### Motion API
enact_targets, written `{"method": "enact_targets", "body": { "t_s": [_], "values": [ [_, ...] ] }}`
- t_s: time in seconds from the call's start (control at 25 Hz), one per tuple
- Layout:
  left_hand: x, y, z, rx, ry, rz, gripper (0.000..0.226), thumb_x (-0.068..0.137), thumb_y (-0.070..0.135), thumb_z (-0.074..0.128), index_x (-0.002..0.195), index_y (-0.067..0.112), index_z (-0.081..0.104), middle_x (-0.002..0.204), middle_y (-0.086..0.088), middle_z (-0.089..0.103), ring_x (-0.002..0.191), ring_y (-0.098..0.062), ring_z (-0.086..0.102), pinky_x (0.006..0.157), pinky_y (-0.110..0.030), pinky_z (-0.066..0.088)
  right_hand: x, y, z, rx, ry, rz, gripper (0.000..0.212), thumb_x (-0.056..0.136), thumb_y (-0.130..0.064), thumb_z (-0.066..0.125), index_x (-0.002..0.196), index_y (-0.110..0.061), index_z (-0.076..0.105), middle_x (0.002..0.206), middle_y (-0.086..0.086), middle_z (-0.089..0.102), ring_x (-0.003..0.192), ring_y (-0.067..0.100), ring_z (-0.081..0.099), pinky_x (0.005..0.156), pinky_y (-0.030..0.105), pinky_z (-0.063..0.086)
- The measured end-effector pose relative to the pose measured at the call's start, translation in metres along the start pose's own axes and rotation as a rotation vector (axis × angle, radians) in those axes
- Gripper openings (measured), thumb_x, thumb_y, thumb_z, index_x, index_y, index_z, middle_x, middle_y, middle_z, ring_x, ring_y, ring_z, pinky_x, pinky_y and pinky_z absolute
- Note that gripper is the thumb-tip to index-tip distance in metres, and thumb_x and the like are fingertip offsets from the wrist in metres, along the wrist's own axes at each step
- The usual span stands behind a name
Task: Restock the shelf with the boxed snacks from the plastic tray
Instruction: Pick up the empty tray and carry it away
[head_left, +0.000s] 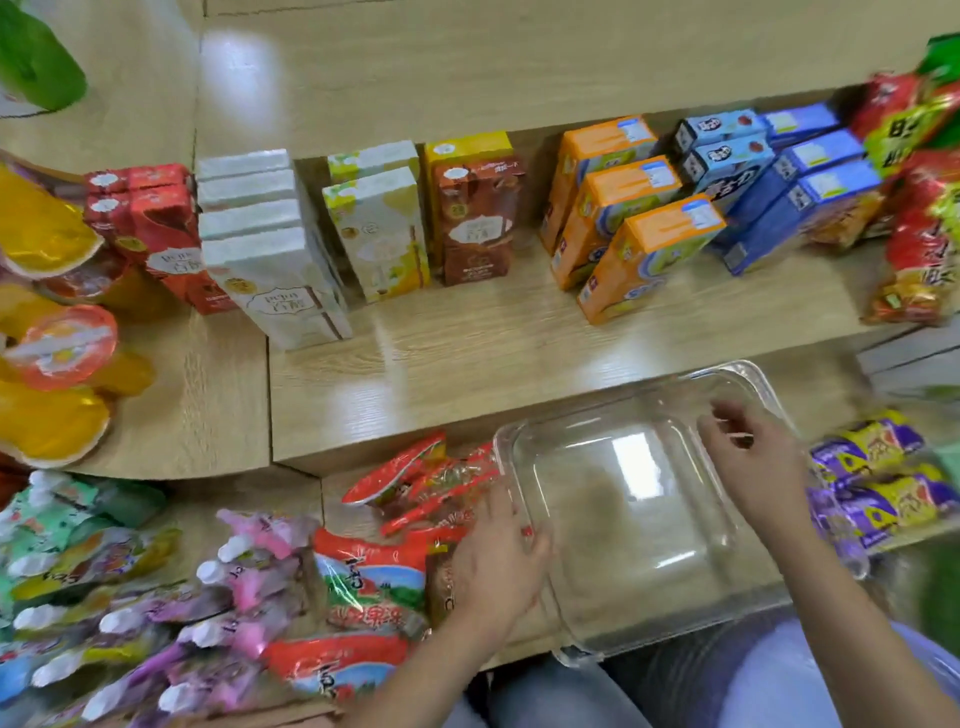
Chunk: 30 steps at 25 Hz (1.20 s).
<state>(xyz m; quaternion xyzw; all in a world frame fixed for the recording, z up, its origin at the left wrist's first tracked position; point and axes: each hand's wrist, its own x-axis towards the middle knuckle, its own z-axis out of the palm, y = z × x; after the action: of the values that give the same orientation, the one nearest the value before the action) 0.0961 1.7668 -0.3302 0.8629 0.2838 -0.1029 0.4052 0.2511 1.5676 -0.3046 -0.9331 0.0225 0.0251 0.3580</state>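
A clear plastic tray (649, 618) rests on the lower shelf edge in front of me, with nothing visible inside it. My left hand (498, 561) grips the tray's left rim. My right hand (753, 462) hovers over the tray's far right side, fingers apart and blurred. On the wooden shelf (493, 353) above stand rows of boxed snacks: red boxes (156, 228), white boxes (270, 260), pale yellow boxes (379, 228), brown boxes (478, 218), orange boxes (623, 223) and blue boxes (779, 182).
Red snack bags (374, 571) lie left of the tray, purple-yellow packets (878, 478) to its right. Jelly cups (57, 343) stand at the far left, pastel pouches (130, 613) at lower left, red-green bags (924, 208) at the shelf's right end.
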Motion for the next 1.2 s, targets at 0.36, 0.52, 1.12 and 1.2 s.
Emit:
{"method": "enact_targets", "body": {
  "t_s": [0.36, 0.52, 1.12, 1.2],
  "values": [
    [-0.001, 0.004, 0.016, -0.053, -0.027, -0.136, 0.073, 0.085, 0.024, 0.061, 0.142, 0.017, 0.015, 0.127, -0.012, 0.056, 0.097, -0.031, 0.064, 0.071, -0.028, 0.045, 0.013, 0.089, -0.040, -0.440, 0.025, 0.229, 0.030, 0.081, -0.030, 0.064, 0.095, -0.004, 0.058, 0.099, 0.027, 0.063, 0.095, 0.044, 0.058, 0.070, 0.041, 0.040],
    [0.002, 0.009, 0.019, 0.042, -0.054, -0.169, 0.063, 0.090, 0.026, 0.054, 0.137, 0.009, 0.016, 0.074, 0.001, 0.059, 0.063, -0.025, 0.061, 0.059, -0.034, 0.051, 0.015, 0.092, -0.036, -0.382, 0.025, 0.197, 0.022, 0.083, -0.021, 0.062, 0.088, 0.000, 0.057, 0.089, 0.026, 0.064, 0.088, 0.045, 0.059, 0.065, 0.037, 0.035],
    [-0.022, 0.047, -0.040, -0.285, 0.004, 0.144, 0.067, 0.082, 0.003, 0.061, 0.138, 0.021, 0.030, 0.100, 0.005, 0.060, 0.076, -0.010, 0.058, 0.064, -0.030, 0.043, -0.080, 0.051, -0.135, -0.169, 0.176, 0.247, 0.022, 0.078, -0.021, 0.070, 0.072, -0.008, 0.053, 0.056, -0.002, 0.044, 0.059, 0.024, 0.043, 0.055, 0.030, 0.028],
    [-0.028, 0.063, -0.052, -0.304, -0.095, 0.259, 0.068, 0.083, 0.001, 0.061, 0.139, 0.023, 0.030, 0.102, 0.015, 0.056, 0.080, -0.001, 0.055, 0.071, -0.032, 0.045, -0.116, 0.050, -0.156, -0.122, 0.259, 0.296, 0.022, 0.078, -0.019, 0.070, 0.070, -0.010, 0.052, 0.055, -0.004, 0.044, 0.053, 0.013, 0.041, 0.049, 0.018, 0.031]
  ]
}}
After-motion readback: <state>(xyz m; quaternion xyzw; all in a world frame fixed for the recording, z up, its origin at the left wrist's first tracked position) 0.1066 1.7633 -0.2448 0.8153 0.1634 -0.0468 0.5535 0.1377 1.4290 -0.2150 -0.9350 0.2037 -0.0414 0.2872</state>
